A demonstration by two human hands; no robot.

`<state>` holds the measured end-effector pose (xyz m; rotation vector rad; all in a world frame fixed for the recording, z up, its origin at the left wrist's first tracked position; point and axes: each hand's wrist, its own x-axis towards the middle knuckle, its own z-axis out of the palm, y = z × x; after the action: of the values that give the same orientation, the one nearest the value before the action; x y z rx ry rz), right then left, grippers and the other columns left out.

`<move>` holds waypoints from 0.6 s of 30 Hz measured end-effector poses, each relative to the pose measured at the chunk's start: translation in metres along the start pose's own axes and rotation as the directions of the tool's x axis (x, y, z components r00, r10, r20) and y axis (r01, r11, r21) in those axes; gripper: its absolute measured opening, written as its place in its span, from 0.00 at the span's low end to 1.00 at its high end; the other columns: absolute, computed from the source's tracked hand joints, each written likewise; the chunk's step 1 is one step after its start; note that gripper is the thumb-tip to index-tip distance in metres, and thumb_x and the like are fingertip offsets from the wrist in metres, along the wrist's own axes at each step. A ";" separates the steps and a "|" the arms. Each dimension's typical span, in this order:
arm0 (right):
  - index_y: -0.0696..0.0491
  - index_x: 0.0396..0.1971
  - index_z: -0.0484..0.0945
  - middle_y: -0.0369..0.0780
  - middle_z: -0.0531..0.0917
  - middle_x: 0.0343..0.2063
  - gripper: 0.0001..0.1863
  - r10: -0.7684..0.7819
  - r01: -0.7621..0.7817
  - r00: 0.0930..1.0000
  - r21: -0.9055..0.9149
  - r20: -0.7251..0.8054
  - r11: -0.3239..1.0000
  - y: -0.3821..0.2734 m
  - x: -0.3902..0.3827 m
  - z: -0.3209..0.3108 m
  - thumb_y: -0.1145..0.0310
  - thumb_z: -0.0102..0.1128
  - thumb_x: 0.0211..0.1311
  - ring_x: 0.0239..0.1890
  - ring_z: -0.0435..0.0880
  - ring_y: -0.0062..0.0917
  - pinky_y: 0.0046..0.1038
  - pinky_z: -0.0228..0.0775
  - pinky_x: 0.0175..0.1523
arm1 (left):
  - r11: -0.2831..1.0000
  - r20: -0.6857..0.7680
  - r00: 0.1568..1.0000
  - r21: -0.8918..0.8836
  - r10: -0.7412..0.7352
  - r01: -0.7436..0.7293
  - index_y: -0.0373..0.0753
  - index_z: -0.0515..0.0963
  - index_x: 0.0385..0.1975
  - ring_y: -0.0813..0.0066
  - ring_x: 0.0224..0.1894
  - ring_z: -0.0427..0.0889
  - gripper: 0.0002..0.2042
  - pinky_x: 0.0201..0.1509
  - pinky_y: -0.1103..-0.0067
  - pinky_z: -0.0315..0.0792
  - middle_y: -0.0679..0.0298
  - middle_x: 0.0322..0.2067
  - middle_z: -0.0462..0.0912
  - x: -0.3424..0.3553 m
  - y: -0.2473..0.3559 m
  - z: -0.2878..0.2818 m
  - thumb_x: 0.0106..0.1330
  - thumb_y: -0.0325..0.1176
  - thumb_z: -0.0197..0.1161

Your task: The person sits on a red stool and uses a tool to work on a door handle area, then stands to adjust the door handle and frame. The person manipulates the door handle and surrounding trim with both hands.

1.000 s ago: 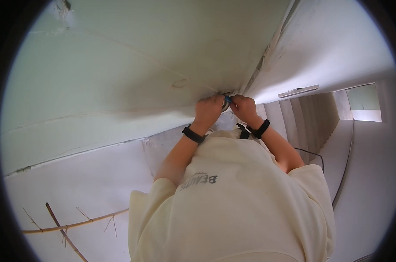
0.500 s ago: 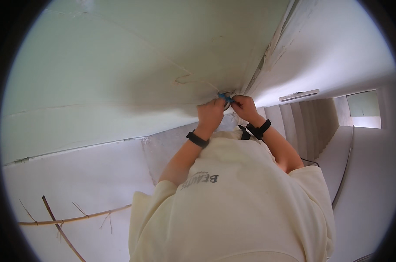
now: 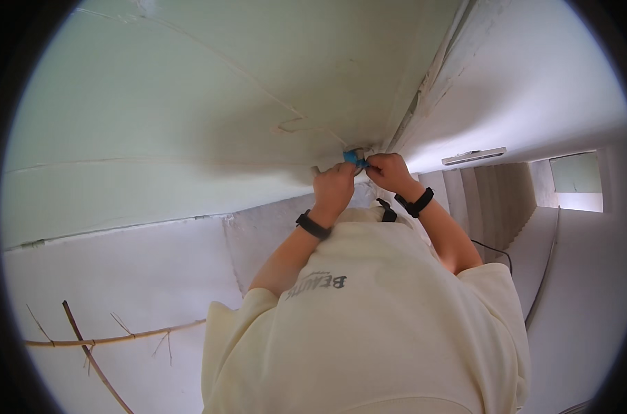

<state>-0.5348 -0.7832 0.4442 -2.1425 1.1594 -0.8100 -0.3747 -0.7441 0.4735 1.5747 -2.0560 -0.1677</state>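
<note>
A small bright blue strip (image 3: 353, 158) sits at a dark-rimmed round spot on the pale green wall, close to the corner where it meets the white wall. Its material is too small to tell. My left hand (image 3: 333, 188) closes on the strip's left side, fingers pinched. From the right, my right hand (image 3: 389, 172) pinches the strip's other end. A black band (image 3: 314, 225) is around my left wrist and another black band (image 3: 418, 203) around the right one. Part of the round spot lies hidden behind the fingers.
Cracks and a thin line run over the pale green wall (image 3: 155, 103). To the right are a slim white fixture (image 3: 474, 156), stairs (image 3: 489, 200) and a dark cable (image 3: 503, 251). Thin bamboo sticks (image 3: 120, 339) cross at the lower left.
More of the blue strip shows between my hands, and its shape has shifted. My left hand has dropped slightly; the right has barely moved. The view has shifted a little.
</note>
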 end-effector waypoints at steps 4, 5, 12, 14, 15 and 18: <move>0.54 0.14 0.70 0.43 0.73 0.14 0.06 -0.013 0.014 1.000 0.024 -0.005 1.000 0.002 -0.001 0.002 0.68 0.54 0.42 0.19 0.73 0.40 0.36 0.63 0.24 | 1.000 -0.021 1.000 -0.017 -0.001 0.000 0.40 0.69 0.20 0.61 0.18 0.75 0.05 0.19 0.70 0.67 0.61 0.17 0.74 -0.002 0.003 -0.002 0.55 0.31 0.54; 0.54 0.14 0.70 0.43 0.73 0.14 0.06 -0.019 0.019 1.000 0.022 -0.001 1.000 0.001 -0.001 0.002 0.68 0.54 0.42 0.19 0.73 0.40 0.36 0.63 0.23 | 1.000 -0.020 1.000 -0.018 -0.004 0.004 0.40 0.69 0.20 0.61 0.18 0.75 0.05 0.19 0.70 0.67 0.61 0.17 0.74 -0.003 0.003 -0.002 0.55 0.31 0.54; 0.55 0.13 0.70 0.43 0.72 0.14 0.08 0.056 -0.052 0.997 0.074 -0.056 0.996 -0.009 -0.011 0.010 0.68 0.55 0.42 0.19 0.72 0.40 0.35 0.62 0.23 | 0.998 -0.051 0.998 -0.060 0.028 -0.031 0.41 0.70 0.20 0.62 0.18 0.74 0.03 0.19 0.71 0.67 0.62 0.17 0.74 -0.006 -0.002 -0.005 0.54 0.30 0.54; 0.55 0.13 0.69 0.43 0.72 0.13 0.08 0.082 -0.070 0.990 0.100 -0.118 0.992 -0.010 -0.016 0.016 0.68 0.55 0.42 0.18 0.71 0.40 0.35 0.61 0.22 | 0.997 -0.056 0.998 -0.066 0.040 -0.044 0.41 0.70 0.21 0.62 0.18 0.74 0.03 0.19 0.71 0.67 0.62 0.17 0.74 -0.008 -0.005 -0.007 0.54 0.30 0.54; 0.55 0.13 0.69 0.43 0.72 0.13 0.08 0.084 -0.073 0.989 0.099 -0.119 0.992 -0.011 -0.018 0.018 0.68 0.55 0.42 0.18 0.71 0.40 0.35 0.61 0.22 | 0.996 -0.028 0.997 -0.065 0.066 -0.068 0.41 0.71 0.21 0.63 0.18 0.74 0.02 0.19 0.72 0.67 0.63 0.17 0.74 -0.010 -0.008 -0.008 0.53 0.30 0.54; 0.55 0.12 0.69 0.42 0.72 0.13 0.08 0.038 -0.033 0.989 0.039 -0.144 0.999 -0.019 -0.023 0.027 0.68 0.56 0.42 0.17 0.72 0.38 0.34 0.62 0.21 | 0.993 0.042 0.994 -0.060 0.104 -0.101 0.42 0.73 0.23 0.64 0.19 0.75 0.01 0.20 0.73 0.68 0.64 0.18 0.75 -0.012 -0.018 -0.015 0.52 0.30 0.55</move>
<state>-0.5157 -0.7496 0.4343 -2.0555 1.2418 -0.9771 -0.3501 -0.7352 0.4754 1.4396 -2.1412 -0.2243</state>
